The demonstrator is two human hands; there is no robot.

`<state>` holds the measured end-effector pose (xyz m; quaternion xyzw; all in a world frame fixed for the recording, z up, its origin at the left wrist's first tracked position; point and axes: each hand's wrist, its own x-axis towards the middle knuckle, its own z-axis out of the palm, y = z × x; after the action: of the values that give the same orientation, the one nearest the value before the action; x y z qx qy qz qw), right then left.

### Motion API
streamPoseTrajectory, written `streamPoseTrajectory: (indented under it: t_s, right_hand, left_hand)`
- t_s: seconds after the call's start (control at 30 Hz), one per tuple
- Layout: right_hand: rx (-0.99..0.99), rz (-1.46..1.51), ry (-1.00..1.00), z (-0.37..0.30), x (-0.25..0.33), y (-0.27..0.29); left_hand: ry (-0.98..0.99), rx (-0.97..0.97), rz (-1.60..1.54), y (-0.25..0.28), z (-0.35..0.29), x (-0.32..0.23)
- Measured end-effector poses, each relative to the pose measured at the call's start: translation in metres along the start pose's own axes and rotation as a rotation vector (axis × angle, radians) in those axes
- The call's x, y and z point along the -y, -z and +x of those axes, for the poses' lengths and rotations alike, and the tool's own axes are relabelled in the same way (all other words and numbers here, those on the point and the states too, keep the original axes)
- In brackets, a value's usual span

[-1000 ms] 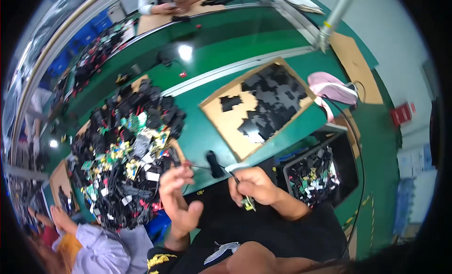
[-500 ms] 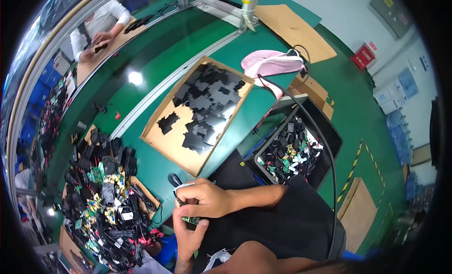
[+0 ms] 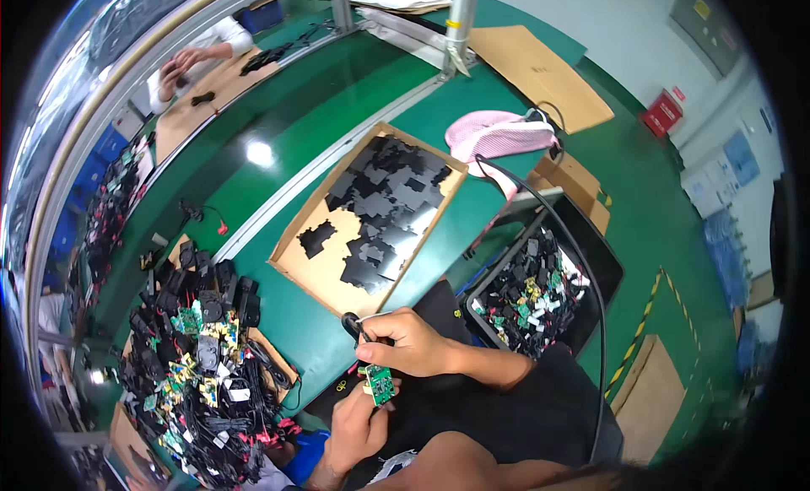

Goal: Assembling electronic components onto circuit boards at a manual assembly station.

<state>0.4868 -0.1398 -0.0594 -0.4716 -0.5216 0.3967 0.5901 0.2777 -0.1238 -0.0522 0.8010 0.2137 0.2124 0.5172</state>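
Note:
A small green circuit board (image 3: 380,385) with several components on it is pinched at its lower edge by my left hand (image 3: 356,425). Just above it, my right hand (image 3: 407,343) is closed around a slim dark tool (image 3: 364,331), whose kind I cannot make out. A dark looped part shows by the tool's upper end. The tool's lower end is close to the board; whether they touch is hidden by my fingers. To the left lies a large heap of black plastic housings, cables and circuit boards (image 3: 202,364).
A shallow cardboard tray (image 3: 337,305) of black cut sheets lies on the green table. At right, a black bin (image 3: 609,263) holds mixed boards and parts; a black cable (image 3: 591,297) arcs past it. Behind sits a pink mesh item (image 3: 498,132). Another person's hands (image 3: 181,65) work at the far left.
The board has come into fuller view between my hands, which have spread slightly apart. The whole scene has shifted a little right and down in the picture.

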Motion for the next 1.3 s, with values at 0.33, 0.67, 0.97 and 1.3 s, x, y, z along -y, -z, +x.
streamPoseTrajectory:
  t_s: [0.33,0.67,0.97,1.3]
  right_hand:
    - [0.026,-0.013,-0.089,0.008,-0.012,-0.008]
    - [0.317,0.087,0.021,0.026,0.000,-0.036]
    - [0.495,0.059,0.102,0.017,0.006,-0.039]
    - [0.488,-0.030,0.496,0.045,0.050,-0.052]
  left_hand:
    - [-0.155,-0.120,-0.154,0.026,-0.018,0.003]
    - [-0.136,-0.788,-0.732,0.028,-0.036,0.009]
    - [-0.295,-0.399,-0.351,0.028,-0.031,-0.006]
    - [-0.357,-0.635,-0.162,0.022,-0.048,0.007]
